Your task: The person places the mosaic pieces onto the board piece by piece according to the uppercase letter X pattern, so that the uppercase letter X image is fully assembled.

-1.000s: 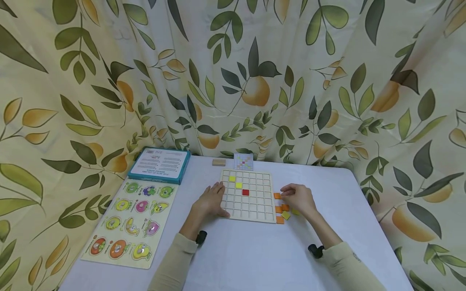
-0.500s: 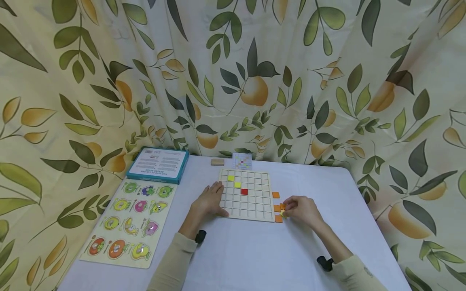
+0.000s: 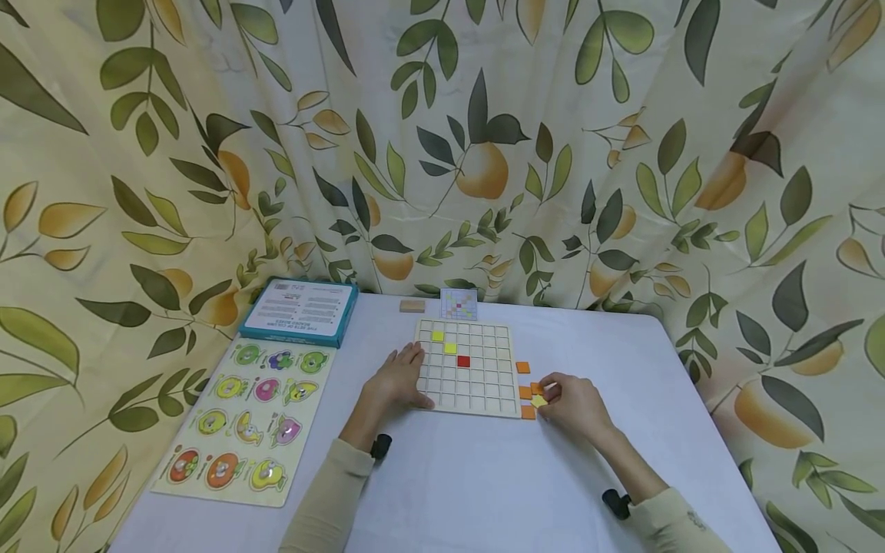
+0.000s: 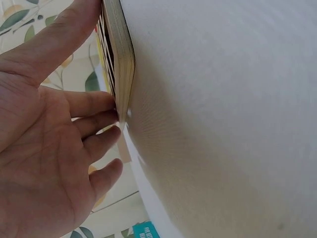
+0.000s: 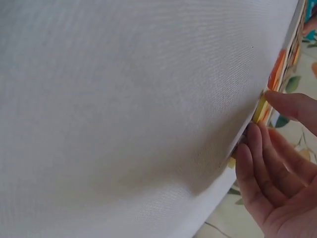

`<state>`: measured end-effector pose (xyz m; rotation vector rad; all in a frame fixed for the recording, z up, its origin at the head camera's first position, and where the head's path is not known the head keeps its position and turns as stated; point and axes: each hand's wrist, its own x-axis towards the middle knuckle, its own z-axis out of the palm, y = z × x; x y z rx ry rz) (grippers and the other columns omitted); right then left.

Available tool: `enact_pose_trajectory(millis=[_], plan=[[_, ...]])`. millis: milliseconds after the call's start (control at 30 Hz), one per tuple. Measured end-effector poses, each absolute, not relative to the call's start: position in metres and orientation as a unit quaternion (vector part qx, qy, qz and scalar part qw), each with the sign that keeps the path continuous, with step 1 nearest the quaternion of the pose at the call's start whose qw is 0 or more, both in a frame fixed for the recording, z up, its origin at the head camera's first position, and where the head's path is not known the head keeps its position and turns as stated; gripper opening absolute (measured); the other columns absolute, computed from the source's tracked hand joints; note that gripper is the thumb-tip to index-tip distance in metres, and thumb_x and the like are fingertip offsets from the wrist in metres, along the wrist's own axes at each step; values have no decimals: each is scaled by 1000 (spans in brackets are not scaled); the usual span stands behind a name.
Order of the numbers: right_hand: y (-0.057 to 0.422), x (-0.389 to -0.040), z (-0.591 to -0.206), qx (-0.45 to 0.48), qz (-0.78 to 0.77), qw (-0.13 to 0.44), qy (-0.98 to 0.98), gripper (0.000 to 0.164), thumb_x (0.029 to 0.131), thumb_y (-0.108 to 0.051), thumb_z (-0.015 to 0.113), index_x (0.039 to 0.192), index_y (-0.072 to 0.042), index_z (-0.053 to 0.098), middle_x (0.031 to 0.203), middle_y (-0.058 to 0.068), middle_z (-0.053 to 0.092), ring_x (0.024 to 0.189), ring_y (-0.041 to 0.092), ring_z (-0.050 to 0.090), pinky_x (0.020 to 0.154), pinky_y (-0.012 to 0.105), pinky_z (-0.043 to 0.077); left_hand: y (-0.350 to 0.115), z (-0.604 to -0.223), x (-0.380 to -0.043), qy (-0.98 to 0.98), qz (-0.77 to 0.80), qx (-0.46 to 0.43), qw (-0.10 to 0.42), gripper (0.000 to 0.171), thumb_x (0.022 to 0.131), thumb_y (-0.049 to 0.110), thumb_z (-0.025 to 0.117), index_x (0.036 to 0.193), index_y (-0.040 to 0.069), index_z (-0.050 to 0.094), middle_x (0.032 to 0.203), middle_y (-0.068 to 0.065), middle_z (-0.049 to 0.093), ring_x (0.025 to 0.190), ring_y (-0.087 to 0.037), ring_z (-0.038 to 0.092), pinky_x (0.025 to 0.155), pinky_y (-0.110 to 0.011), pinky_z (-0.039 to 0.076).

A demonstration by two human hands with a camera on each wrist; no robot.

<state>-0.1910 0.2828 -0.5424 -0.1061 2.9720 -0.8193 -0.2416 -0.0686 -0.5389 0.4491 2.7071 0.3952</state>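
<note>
A wooden grid board (image 3: 477,401) lies mid-table, with two yellow tiles (image 3: 438,336) and a red tile (image 3: 463,362) in a diagonal on its squares. My left hand (image 3: 396,378) rests against the board's left side, its extended fingers and thumb touching the edge. Along the right side lie several orange tiles (image 3: 523,368). There my right hand (image 3: 575,407) pinches a yellow tile (image 3: 538,400) between thumb and fingertips, close to the orange ones. In the right wrist view that yellow tile (image 5: 260,106) shows edge-on, and another bit of yellow (image 5: 232,162) peeks out beneath the curled fingers.
A fruit puzzle board (image 3: 238,430) lies at the left, with a teal box (image 3: 304,307) behind it. Past the grid board are a small wooden block (image 3: 412,306) and a coloured pattern card (image 3: 459,304). A patterned curtain (image 3: 442,230) hangs behind the white table.
My right hand has moved from the upper orange tile down toward the front and now holds a yellow tile. That orange tile is uncovered. My left hand stays at the board.
</note>
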Motion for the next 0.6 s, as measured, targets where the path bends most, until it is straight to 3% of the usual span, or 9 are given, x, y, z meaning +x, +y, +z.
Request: enact_pose_trajectory(millis=[233, 600], plan=[[285, -192, -540, -24, -262, 25, 964, 50, 75, -12, 90, 121, -3, 71, 90, 4, 75, 78, 17, 68, 70, 38, 58, -67, -539, -241, 961, 141, 157, 180, 117, 78, 50, 90, 165, 3, 26, 174, -12, 18, 162, -26, 10, 130, -46, 11], [289, -200, -536, -42, -346, 10, 937, 55, 78, -9, 87, 129, -1, 67, 99, 7, 77, 83, 17, 71, 69, 27, 58, -67, -539, -241, 960, 149, 156, 180, 116, 78, 47, 91, 164, 1, 27, 173, -13, 20, 161, -27, 11, 130, -46, 11]])
